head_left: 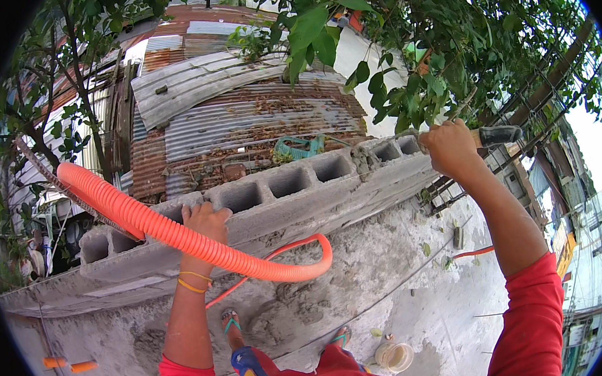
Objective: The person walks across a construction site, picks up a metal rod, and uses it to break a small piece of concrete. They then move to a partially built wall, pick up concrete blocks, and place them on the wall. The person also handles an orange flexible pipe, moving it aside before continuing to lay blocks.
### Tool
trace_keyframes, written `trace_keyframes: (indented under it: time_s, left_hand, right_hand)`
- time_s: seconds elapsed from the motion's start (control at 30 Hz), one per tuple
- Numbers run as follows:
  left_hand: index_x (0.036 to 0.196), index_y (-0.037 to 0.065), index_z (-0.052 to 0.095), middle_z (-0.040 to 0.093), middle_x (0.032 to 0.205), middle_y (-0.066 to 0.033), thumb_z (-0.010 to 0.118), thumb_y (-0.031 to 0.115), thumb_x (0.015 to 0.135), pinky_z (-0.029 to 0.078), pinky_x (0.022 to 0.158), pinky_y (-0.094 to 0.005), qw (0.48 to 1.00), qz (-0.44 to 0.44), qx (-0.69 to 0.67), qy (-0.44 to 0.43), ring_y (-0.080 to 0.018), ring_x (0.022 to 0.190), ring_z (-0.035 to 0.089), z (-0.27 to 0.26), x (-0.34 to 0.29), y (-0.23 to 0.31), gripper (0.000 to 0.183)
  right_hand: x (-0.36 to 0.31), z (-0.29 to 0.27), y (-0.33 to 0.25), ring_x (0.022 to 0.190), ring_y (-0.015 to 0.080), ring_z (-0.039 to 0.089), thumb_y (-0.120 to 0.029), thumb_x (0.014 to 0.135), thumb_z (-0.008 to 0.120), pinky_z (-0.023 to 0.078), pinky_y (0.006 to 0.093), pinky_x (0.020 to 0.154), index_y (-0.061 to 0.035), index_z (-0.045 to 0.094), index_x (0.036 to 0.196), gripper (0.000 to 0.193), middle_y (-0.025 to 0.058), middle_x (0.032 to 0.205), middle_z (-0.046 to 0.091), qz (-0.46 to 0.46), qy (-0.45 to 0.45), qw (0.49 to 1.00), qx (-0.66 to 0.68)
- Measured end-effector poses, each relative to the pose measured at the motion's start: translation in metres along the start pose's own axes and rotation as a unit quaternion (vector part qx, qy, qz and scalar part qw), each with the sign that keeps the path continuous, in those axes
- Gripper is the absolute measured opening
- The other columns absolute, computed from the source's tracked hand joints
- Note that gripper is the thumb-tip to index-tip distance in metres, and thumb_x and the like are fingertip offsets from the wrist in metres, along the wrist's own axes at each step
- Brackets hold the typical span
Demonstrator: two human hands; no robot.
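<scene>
A row of grey hollow concrete blocks (302,198) tops a low wall in front of me. My left hand (206,227) is closed over the near upper edge of a block toward the left. A thick orange corrugated conduit (177,236) arches across that hand's wrist, curling round at its right end. At the wall's right end, my right hand (450,149) is wrapped round a hand tool with a black-ended handle (498,136). The handle points right; the tool's working end cannot be made out. Mortar (364,162) fills a joint between blocks.
Rusty corrugated roofing sheets (239,122) lie beyond the wall, with a teal plastic object (299,148) on them. Leafy branches (417,44) overhang at right, near steel bars (522,117). Below are my sandalled feet, wet mortar (283,320) and a pale bucket (395,356).
</scene>
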State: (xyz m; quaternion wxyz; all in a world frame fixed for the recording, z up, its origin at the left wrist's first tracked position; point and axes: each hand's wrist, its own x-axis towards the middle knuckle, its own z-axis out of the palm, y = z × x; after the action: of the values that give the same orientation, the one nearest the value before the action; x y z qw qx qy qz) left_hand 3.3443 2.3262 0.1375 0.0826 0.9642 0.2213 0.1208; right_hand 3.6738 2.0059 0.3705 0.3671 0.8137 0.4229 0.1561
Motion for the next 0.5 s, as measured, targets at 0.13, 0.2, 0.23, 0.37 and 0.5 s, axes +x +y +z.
trace_keyframes:
  time_s: [0.13,0.2,0.23,0.37,0.5]
  left_hand:
    - [0.109,0.013,0.076,0.065,0.103,-0.0162,0.081,0.011,0.080,0.040,0.111,-0.0613,1.000,-0.005,-0.004,-0.001,-0.0361,0.112,0.062,-0.002,0.001,0.001,0.030]
    - [0.109,0.013,0.076,0.065,0.103,-0.0167,0.080,0.010,0.081,0.039,0.111,-0.0614,1.000,-0.007,0.003,-0.011,-0.0364,0.112,0.062,-0.003,0.002,0.001,0.029]
    - [0.109,0.013,0.075,0.065,0.103,-0.0168,0.080,0.010,0.081,0.039,0.111,-0.0615,1.000,-0.009,0.011,-0.022,-0.0366,0.112,0.062,-0.004,0.002,0.001,0.029]
    - [0.111,0.012,0.075,0.066,0.104,-0.0172,0.078,0.011,0.083,0.039,0.111,-0.0618,0.999,-0.008,0.007,-0.032,-0.0367,0.113,0.063,-0.007,0.005,0.001,0.028]
    - [0.111,0.012,0.075,0.067,0.103,-0.0167,0.074,0.010,0.086,0.036,0.113,-0.0655,0.999,0.000,0.026,-0.041,-0.0363,0.113,0.064,-0.011,0.005,0.003,0.025]
  right_hand:
    - [0.036,0.014,-0.051,0.094,0.0246,0.073,-0.015,0.089,0.064,0.045,0.0430,0.087,-0.0176,0.078,0.094,0.015,0.0056,0.095,0.077,-0.040,-0.032,0.998,-0.024]
    - [0.044,0.013,-0.057,0.095,0.0241,0.073,-0.015,0.089,0.064,0.045,0.0427,0.087,-0.0173,0.079,0.091,0.015,0.0056,0.094,0.077,-0.028,-0.059,0.997,-0.031]
    - [0.043,0.010,-0.054,0.094,0.0243,0.073,-0.015,0.089,0.064,0.045,0.0424,0.087,-0.0166,0.079,0.090,0.015,0.0057,0.094,0.077,-0.021,-0.045,0.998,-0.024]
    - [0.011,-0.013,-0.008,0.095,0.0289,0.074,-0.015,0.086,0.067,0.048,0.0449,0.091,-0.0133,0.077,0.100,0.017,0.0100,0.095,0.077,0.032,-0.049,0.996,0.063]
    - [-0.051,0.001,-0.010,0.101,0.0385,0.072,-0.019,0.085,0.073,0.053,0.0487,0.093,-0.0084,0.072,0.116,0.032,0.0192,0.101,0.075,0.111,-0.050,0.949,0.290]
